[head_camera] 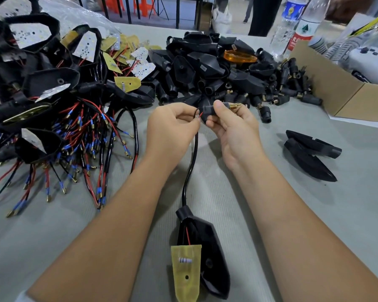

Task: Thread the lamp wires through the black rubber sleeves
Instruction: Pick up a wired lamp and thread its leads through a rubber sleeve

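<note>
My left hand (172, 125) pinches the tip of a black-sheathed lamp wire (192, 162), whose red and black ends show just at the mouth of a black rubber sleeve (207, 111). My right hand (229, 125) grips that sleeve, and a brass threaded stud (235, 105) sticks out of its far end. The wire runs down the table to a black lamp housing (207, 247) with a yellow circuit board (187, 271) lying near the front edge between my forearms.
A heap of wired lamps with red and black leads (79, 136) fills the left. Empty black housings (203, 68) and loose rubber sleeves (292, 88) are piled behind. Two black shells (310, 155) lie right, near a cardboard box (345, 92) and water bottles (290, 22).
</note>
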{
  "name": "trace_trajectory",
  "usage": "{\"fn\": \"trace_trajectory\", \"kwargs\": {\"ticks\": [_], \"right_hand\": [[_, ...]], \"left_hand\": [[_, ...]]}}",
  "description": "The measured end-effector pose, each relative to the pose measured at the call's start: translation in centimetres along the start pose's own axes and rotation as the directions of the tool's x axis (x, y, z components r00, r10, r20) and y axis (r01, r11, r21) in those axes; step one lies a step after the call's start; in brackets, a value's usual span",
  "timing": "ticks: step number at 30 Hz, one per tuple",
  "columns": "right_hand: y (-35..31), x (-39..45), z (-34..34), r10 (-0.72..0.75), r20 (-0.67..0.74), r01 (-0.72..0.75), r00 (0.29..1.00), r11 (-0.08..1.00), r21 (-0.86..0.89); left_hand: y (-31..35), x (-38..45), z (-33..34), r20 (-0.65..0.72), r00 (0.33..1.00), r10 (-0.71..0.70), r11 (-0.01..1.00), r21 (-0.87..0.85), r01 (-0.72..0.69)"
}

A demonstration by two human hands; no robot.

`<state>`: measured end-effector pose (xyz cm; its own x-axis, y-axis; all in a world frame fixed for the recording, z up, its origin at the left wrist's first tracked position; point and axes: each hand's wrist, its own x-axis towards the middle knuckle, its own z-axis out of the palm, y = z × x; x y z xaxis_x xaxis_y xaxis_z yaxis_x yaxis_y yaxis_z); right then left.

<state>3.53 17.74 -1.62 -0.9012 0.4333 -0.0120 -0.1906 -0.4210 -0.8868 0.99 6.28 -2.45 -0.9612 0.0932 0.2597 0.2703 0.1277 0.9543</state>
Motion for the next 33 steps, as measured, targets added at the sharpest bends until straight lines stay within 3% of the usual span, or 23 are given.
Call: {"fn": "trace_trajectory", "kwargs": {"ticks": [7,19,22,27,33], "right_hand": [[-0.3,0.0,-0.1,0.047,0.057,-0.051,0.997,0.996,0.076],[-0.2,0.1,-0.1,0.046,0.090,-0.053,0.995,0.996,0.073],[-0.4,0.2,-0.2,0.044,0.099,-0.053,0.994,0.995,0.090],[-0.6,0.3,-0.1,0.052,0.103,-0.063,0.993,0.992,0.109],[-0.8,0.1,-0.3,0.053,0.156,-0.062,0.986,0.997,0.056]], "left_hand": [[0.5,-0.1,-0.1,0.004,0.999,-0.038,0.981,-0.188,0.039],[0.2,0.1,-0.3,0.050,0.999,0.017,0.990,-0.141,-0.010],[0.4,0.1,-0.2,0.084,0.995,-0.059,0.968,-0.240,0.078],[0.6,0.5,-0.3,0.184,0.940,-0.286,0.830,-0.442,0.339],[0.5,0.8,-1.1,0.339,0.899,-0.276,0.808,-0.425,0.408]]}}
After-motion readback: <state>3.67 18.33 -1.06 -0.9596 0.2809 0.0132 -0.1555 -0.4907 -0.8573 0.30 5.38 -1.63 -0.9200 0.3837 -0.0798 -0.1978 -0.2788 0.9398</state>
